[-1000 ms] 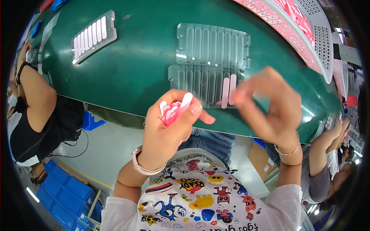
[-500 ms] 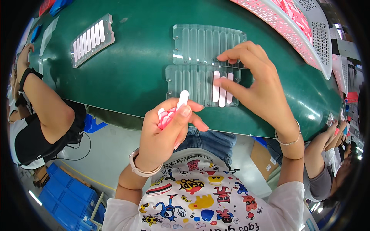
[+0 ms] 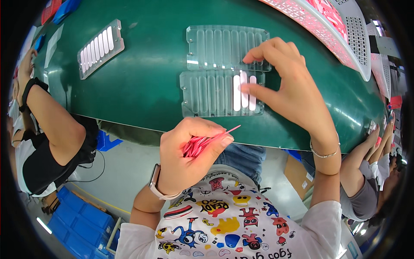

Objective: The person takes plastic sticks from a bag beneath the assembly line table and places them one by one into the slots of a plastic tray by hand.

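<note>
My left hand (image 3: 177, 159) is closed around a bundle of thin pink-and-white strips with rounded ends (image 3: 196, 147). One strip, seen edge-on, sticks out past its thumb and index finger. Open, with thumb and fingers apart, my right hand (image 3: 295, 84) is over the right side of two clear slotted trays. In the near tray (image 3: 202, 93), three pale strips (image 3: 236, 100) stand side by side toward the right. The thumb tip overlaps the middle strip, which sits slightly farther back than its neighbours; contact is unclear. Right fingertips hang over the far tray (image 3: 210, 48), whose visible slots hold no strips.
Another clear tray (image 3: 119, 44), filled with pale strips, lies at left on the green table (image 3: 142, 86). A white perforated basket (image 3: 340, 56) of pink strips stands at far right. Co-workers' arms (image 3: 54, 103) reach in from both sides.
My left hand has turned, so its strip now shows edge-on instead of flat. The right hand stays near the middle strip, which now sits farther back in the near tray.
</note>
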The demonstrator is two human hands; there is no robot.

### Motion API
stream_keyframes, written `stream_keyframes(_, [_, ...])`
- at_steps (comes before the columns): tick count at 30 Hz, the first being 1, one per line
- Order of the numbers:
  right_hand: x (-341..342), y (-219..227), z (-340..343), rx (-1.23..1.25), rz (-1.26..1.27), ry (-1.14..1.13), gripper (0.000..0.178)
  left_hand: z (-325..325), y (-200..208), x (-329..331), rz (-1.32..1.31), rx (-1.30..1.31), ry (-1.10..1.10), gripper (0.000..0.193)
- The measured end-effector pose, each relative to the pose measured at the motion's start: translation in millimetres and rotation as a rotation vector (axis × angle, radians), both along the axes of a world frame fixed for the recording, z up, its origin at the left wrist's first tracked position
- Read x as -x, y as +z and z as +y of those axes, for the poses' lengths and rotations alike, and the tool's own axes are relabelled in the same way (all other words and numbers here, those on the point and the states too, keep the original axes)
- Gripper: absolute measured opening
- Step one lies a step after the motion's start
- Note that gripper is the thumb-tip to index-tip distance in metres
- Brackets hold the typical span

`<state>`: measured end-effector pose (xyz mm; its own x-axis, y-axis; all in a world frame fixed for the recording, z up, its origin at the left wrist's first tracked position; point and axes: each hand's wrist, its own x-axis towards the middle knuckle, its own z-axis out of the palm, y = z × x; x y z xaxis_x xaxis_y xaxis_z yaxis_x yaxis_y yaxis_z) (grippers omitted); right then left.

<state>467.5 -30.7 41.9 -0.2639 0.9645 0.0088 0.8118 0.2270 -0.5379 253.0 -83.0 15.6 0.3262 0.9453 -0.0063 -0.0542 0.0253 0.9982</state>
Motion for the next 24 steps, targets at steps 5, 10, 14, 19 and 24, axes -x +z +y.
stream_keyframes(5, [4.2, 5.3, -11.0, -0.003, -0.021, -0.001, 0.034, 0.9, -2.5, 5.8, 0.216, -0.241, -0.053, 0.024])
stream_keyframes(10, [10.1, 15.7, -24.5, -0.002, 0.327, 0.282, 0.027, 10.1, -7.8, 9.0, 0.308, -0.61, -0.074, 0.028])
stream_keyframes(14, [10.4, 4.0, -40.7, -0.017, 0.533, 0.258, 0.013, 11.4, -6.6, 9.1, 0.258, -0.642, -0.12, 0.024])
stream_keyframes(19, [12.6, -4.9, -54.3, 0.021, 0.882, -0.205, 0.01, 7.5, -3.0, 5.5, 0.089, -0.423, -0.073, 0.022])
stream_keyframes(24, [3.7, 4.7, -7.6, 0.175, 0.509, -0.079, 0.005, 4.7, -5.8, 23.2, -0.339, 0.246, 0.036, 0.016])
